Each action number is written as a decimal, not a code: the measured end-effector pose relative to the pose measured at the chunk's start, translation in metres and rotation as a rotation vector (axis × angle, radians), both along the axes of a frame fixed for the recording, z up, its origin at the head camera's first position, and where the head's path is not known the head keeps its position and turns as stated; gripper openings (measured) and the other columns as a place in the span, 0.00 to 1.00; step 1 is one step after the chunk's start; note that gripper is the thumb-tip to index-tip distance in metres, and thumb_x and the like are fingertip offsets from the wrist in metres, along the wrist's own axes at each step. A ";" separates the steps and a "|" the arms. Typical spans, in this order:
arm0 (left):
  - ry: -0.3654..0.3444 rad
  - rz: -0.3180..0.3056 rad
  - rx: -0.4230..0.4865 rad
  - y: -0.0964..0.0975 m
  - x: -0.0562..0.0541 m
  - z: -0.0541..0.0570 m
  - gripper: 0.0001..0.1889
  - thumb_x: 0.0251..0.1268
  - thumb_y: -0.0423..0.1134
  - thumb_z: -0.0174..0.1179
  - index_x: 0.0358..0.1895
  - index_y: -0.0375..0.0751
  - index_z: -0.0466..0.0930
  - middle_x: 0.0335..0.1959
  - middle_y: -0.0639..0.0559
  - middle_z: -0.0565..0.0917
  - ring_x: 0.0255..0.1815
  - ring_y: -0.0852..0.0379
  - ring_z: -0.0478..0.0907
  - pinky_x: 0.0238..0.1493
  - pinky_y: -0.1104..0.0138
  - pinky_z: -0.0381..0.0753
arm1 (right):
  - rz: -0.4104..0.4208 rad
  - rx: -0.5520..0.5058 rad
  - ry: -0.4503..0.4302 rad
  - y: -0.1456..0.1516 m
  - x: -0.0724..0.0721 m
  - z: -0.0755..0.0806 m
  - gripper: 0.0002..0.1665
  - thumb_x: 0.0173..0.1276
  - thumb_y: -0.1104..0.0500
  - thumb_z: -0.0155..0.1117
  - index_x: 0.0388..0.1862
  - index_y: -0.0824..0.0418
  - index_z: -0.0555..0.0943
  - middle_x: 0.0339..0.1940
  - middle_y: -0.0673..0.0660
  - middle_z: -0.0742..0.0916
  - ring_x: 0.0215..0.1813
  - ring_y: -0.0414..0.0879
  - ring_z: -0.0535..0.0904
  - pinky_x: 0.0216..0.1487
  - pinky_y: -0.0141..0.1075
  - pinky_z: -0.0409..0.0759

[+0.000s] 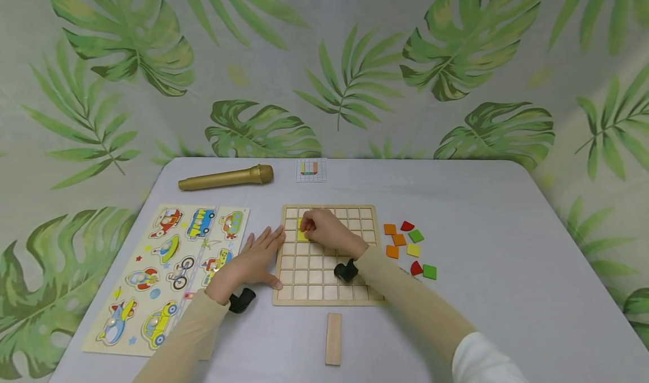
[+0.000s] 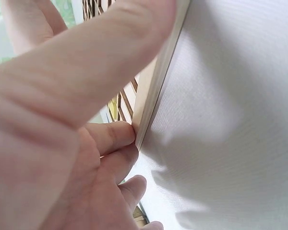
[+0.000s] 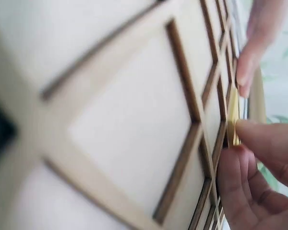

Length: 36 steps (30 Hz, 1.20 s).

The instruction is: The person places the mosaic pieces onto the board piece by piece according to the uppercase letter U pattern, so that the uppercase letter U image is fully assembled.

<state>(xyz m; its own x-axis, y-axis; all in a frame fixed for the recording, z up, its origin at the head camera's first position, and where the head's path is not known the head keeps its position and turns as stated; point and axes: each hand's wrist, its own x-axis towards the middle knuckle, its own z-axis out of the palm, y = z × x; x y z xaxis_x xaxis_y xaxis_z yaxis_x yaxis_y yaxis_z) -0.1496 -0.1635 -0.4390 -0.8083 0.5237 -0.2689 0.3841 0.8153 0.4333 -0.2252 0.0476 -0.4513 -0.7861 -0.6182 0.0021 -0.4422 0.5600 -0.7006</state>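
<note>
A wooden grid board (image 1: 328,302) lies at the middle of the table. My left hand (image 1: 256,262) rests along its left edge with straight, spread fingers; thumb and fingertips touch the rim in the left wrist view. Over the upper left of the grid, my right hand (image 1: 329,229) pinches a yellow square tile (image 3: 233,117) between thumb and fingers, at the cells. Yellow shows in two neighbouring cells of the second column, a lower yellow square (image 1: 302,236) and one above it, partly hidden by the fingers.
Loose orange, red, green and yellow pieces (image 1: 399,240) lie right of the board. A small pattern card (image 1: 311,170) and a gold microphone (image 1: 225,178) sit at the back. A vehicle puzzle board (image 1: 167,276) is at left, a wooden strip (image 1: 333,339) in front.
</note>
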 end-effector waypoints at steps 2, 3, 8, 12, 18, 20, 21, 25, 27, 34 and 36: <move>-0.001 0.000 -0.004 0.000 0.000 -0.001 0.59 0.42 0.50 0.75 0.73 0.27 0.49 0.77 0.38 0.43 0.75 0.35 0.36 0.68 0.39 0.33 | -0.011 -0.052 -0.058 0.004 -0.001 -0.001 0.04 0.61 0.71 0.64 0.34 0.64 0.81 0.29 0.52 0.82 0.32 0.43 0.76 0.36 0.31 0.76; -0.002 0.000 -0.003 0.000 0.000 -0.001 0.59 0.42 0.50 0.75 0.73 0.27 0.48 0.77 0.38 0.43 0.75 0.35 0.36 0.68 0.39 0.33 | -0.014 -0.073 -0.082 0.006 -0.002 -0.002 0.04 0.62 0.70 0.65 0.34 0.64 0.82 0.30 0.52 0.82 0.33 0.42 0.77 0.37 0.31 0.77; -0.008 0.000 -0.005 0.001 0.000 -0.002 0.59 0.42 0.50 0.75 0.74 0.28 0.48 0.77 0.38 0.43 0.75 0.36 0.35 0.68 0.39 0.33 | -0.032 -0.138 -0.171 0.024 -0.007 -0.003 0.05 0.64 0.67 0.64 0.38 0.63 0.83 0.34 0.52 0.84 0.35 0.42 0.78 0.40 0.33 0.77; -0.011 0.002 -0.007 0.002 0.000 -0.002 0.59 0.42 0.50 0.75 0.74 0.28 0.47 0.77 0.39 0.42 0.75 0.37 0.35 0.68 0.40 0.32 | -0.044 -0.194 -0.211 0.047 -0.007 0.002 0.06 0.65 0.67 0.62 0.40 0.66 0.82 0.36 0.54 0.84 0.36 0.45 0.79 0.42 0.36 0.78; -0.007 0.008 -0.006 0.001 -0.001 -0.002 0.59 0.42 0.49 0.75 0.74 0.27 0.48 0.77 0.38 0.43 0.75 0.36 0.36 0.68 0.40 0.33 | -0.085 -0.230 -0.262 0.095 -0.003 0.009 0.09 0.67 0.65 0.61 0.43 0.69 0.81 0.37 0.58 0.83 0.38 0.52 0.78 0.44 0.40 0.77; -0.006 0.006 -0.008 0.001 -0.001 -0.003 0.59 0.41 0.49 0.75 0.74 0.27 0.48 0.77 0.38 0.43 0.75 0.36 0.36 0.68 0.39 0.33 | -0.109 -0.234 -0.288 0.112 -0.001 0.010 0.10 0.68 0.64 0.61 0.44 0.70 0.81 0.38 0.59 0.83 0.39 0.53 0.77 0.45 0.42 0.78; -0.007 0.007 -0.012 0.000 -0.001 -0.004 0.59 0.42 0.50 0.75 0.74 0.28 0.48 0.77 0.38 0.42 0.75 0.36 0.35 0.68 0.40 0.33 | -0.114 -0.237 -0.301 0.119 0.002 0.014 0.11 0.68 0.64 0.61 0.44 0.71 0.80 0.38 0.60 0.82 0.40 0.56 0.77 0.46 0.44 0.78; -0.010 0.005 -0.012 -0.001 0.000 -0.004 0.59 0.42 0.50 0.75 0.74 0.29 0.47 0.77 0.39 0.41 0.75 0.37 0.34 0.68 0.40 0.32 | -0.154 -0.230 -0.319 0.151 0.009 0.013 0.13 0.68 0.61 0.62 0.44 0.71 0.80 0.39 0.61 0.82 0.40 0.55 0.75 0.45 0.42 0.77; -0.010 0.003 -0.007 -0.001 0.000 -0.004 0.59 0.42 0.50 0.75 0.74 0.28 0.47 0.77 0.38 0.42 0.75 0.36 0.35 0.68 0.40 0.32 | -0.174 -0.226 -0.325 0.166 0.012 0.012 0.14 0.68 0.60 0.62 0.45 0.70 0.80 0.39 0.61 0.82 0.40 0.55 0.76 0.44 0.41 0.77; -0.011 0.003 -0.003 0.000 0.000 -0.004 0.59 0.42 0.49 0.75 0.74 0.29 0.47 0.77 0.39 0.41 0.75 0.37 0.34 0.69 0.40 0.32 | -0.275 -0.207 -0.333 0.210 0.024 0.007 0.16 0.68 0.56 0.62 0.47 0.68 0.79 0.45 0.64 0.83 0.43 0.54 0.77 0.44 0.39 0.78; -0.008 0.001 -0.001 0.000 0.000 -0.004 0.59 0.42 0.49 0.75 0.74 0.28 0.47 0.77 0.39 0.42 0.75 0.36 0.35 0.68 0.40 0.32 | -0.303 -0.197 -0.340 0.218 0.028 0.006 0.17 0.69 0.56 0.62 0.47 0.68 0.79 0.47 0.64 0.83 0.44 0.53 0.77 0.44 0.38 0.79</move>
